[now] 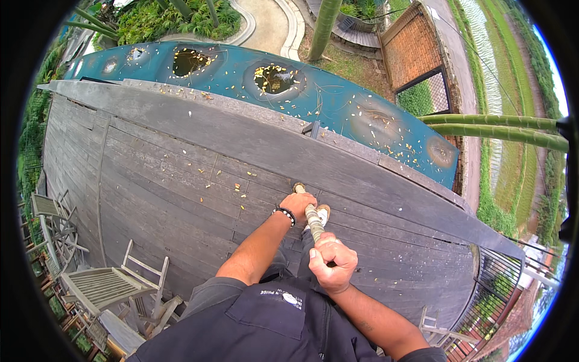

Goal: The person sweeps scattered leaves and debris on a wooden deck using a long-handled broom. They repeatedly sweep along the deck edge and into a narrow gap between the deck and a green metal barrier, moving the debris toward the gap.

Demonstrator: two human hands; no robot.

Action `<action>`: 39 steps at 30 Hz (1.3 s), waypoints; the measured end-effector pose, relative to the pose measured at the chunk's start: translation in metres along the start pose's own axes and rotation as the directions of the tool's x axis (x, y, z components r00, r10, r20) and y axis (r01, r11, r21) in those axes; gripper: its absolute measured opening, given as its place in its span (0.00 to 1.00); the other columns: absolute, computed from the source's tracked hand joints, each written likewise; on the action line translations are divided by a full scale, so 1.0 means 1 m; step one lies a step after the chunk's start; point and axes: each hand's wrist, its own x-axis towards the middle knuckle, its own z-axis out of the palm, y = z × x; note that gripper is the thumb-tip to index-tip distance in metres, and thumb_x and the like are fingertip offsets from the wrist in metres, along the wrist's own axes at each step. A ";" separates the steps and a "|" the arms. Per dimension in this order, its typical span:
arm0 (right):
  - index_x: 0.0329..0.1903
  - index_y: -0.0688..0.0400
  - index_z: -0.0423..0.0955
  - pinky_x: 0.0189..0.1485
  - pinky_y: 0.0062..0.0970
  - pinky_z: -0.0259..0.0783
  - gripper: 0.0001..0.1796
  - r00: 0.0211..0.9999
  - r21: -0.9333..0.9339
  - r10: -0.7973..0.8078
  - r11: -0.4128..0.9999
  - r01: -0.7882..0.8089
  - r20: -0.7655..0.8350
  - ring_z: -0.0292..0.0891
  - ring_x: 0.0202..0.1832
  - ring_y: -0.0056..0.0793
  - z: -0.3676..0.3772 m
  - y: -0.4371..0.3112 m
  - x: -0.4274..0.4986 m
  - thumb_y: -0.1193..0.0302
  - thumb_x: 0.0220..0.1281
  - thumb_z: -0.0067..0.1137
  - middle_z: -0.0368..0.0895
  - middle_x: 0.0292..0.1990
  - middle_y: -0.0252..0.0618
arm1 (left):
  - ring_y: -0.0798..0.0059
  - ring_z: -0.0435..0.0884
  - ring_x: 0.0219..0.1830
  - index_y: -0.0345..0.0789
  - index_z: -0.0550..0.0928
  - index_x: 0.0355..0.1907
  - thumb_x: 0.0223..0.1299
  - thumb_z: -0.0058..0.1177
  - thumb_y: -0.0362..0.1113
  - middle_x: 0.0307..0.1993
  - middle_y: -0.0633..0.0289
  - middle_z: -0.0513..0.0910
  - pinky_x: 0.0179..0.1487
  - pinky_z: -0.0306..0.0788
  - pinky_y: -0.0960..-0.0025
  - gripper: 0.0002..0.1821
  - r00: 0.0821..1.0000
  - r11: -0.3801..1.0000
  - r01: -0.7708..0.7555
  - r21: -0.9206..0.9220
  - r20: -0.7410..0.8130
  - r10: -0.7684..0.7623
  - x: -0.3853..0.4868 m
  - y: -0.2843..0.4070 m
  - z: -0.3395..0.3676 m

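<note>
A pale, ringed stick that looks like bamboo (314, 222) runs from between my hands towards the deck near my feet. My right hand (334, 263) is closed around its upper end, nearest to my chest. Lower down, my left hand (299, 206) grips the same stick, with a beaded bracelet (287, 214) on the wrist. Beyond the left hand the stick's far part is mostly hidden. A white shoe (322, 214) shows beside the stick.
I stand on a dark wooden deck (181, 194) scattered with small yellow leaves. Ahead runs a grey ledge (253, 135), and beyond it a teal sheet (325, 97) with holes and leaves. Slatted wooden chairs (108, 287) stand at the left. A metal railing (495, 280) is at the right.
</note>
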 end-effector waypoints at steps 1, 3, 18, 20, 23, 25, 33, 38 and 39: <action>0.21 0.56 0.67 0.49 0.36 0.77 0.18 1.000 0.003 0.011 1.000 -0.011 0.017 0.75 0.26 0.28 -0.003 0.001 -0.003 0.86 0.53 0.68 0.76 0.21 0.33 | 0.54 0.87 0.45 0.46 0.80 0.34 0.54 0.67 0.36 0.38 0.66 0.86 0.45 0.81 0.52 0.08 0.999 1.000 -0.028 0.007 -0.015 0.028 0.000 -0.002 -0.003; 0.22 0.57 0.67 0.53 0.41 0.77 0.17 0.999 0.047 0.032 0.998 -0.032 -0.009 0.74 0.27 0.27 -0.007 0.001 -0.007 0.86 0.55 0.65 0.76 0.22 0.33 | 0.55 0.87 0.46 0.47 0.80 0.34 0.55 0.67 0.38 0.39 0.68 0.87 0.45 0.81 0.51 0.08 1.000 0.999 -0.016 0.050 0.020 0.015 -0.001 -0.003 -0.006; 0.19 0.56 0.69 0.41 0.40 0.74 0.15 0.962 0.202 -0.135 0.975 0.087 0.236 0.76 0.23 0.31 -0.037 -0.036 0.025 0.85 0.48 0.66 0.77 0.18 0.33 | 0.52 0.87 0.44 0.43 0.83 0.36 0.57 0.66 0.35 0.40 0.60 0.86 0.46 0.81 0.52 0.07 0.942 0.986 0.029 -0.163 -0.326 -0.082 -0.038 0.052 -0.026; 0.19 0.55 0.66 0.41 0.38 0.74 0.17 0.943 0.207 -0.127 0.976 0.064 0.307 0.75 0.23 0.31 -0.031 -0.024 0.039 0.86 0.48 0.66 0.75 0.18 0.33 | 0.51 0.87 0.44 0.43 0.84 0.35 0.57 0.66 0.36 0.39 0.58 0.87 0.46 0.81 0.51 0.05 0.922 0.975 0.109 -0.192 -0.348 -0.172 -0.031 0.040 -0.027; 0.19 0.55 0.64 0.39 0.35 0.72 0.19 0.931 0.208 -0.156 0.974 0.090 0.329 0.72 0.23 0.29 -0.009 -0.006 0.058 0.86 0.48 0.66 0.71 0.18 0.32 | 0.46 0.87 0.44 0.42 0.88 0.35 0.58 0.66 0.40 0.40 0.54 0.89 0.47 0.81 0.49 0.06 0.941 0.977 0.182 -0.113 -0.269 -0.206 -0.008 0.011 -0.031; 0.17 0.55 0.63 0.37 0.32 0.72 0.22 0.915 0.051 -0.061 0.998 0.045 0.399 0.70 0.22 0.29 0.006 0.004 0.066 0.86 0.47 0.70 0.66 0.17 0.30 | 0.43 0.87 0.44 0.41 0.90 0.36 0.60 0.66 0.43 0.40 0.51 0.90 0.47 0.81 0.47 0.08 0.939 0.980 0.173 -0.100 -0.284 -0.195 0.009 -0.001 -0.029; 0.19 0.52 0.64 0.44 0.40 0.73 0.20 0.928 0.024 -0.214 0.976 0.217 0.306 0.77 0.25 0.30 -0.021 0.011 0.024 0.86 0.43 0.67 0.73 0.19 0.30 | 0.46 0.87 0.52 0.41 0.86 0.37 0.62 0.64 0.37 0.44 0.51 0.89 0.51 0.81 0.49 0.04 0.958 0.979 0.139 -0.151 -0.232 -0.172 0.001 0.004 -0.001; 0.19 0.52 0.70 0.42 0.36 0.70 0.18 0.929 0.084 -0.205 0.979 0.188 0.308 0.77 0.23 0.30 -0.049 -0.025 -0.017 0.85 0.41 0.73 0.74 0.17 0.30 | 0.54 0.88 0.56 0.43 0.82 0.36 0.57 0.67 0.34 0.43 0.56 0.87 0.58 0.82 0.52 0.07 0.883 0.991 -0.053 -0.120 -0.469 -0.010 -0.040 0.045 0.029; 0.19 0.52 0.71 0.41 0.36 0.70 0.18 0.914 0.109 -0.243 0.969 0.220 0.325 0.76 0.22 0.29 -0.052 -0.033 -0.016 0.84 0.43 0.74 0.74 0.17 0.30 | 0.54 0.88 0.56 0.43 0.82 0.36 0.57 0.67 0.33 0.43 0.56 0.87 0.58 0.82 0.52 0.07 0.872 0.984 -0.048 -0.172 -0.488 -0.043 -0.044 0.055 0.032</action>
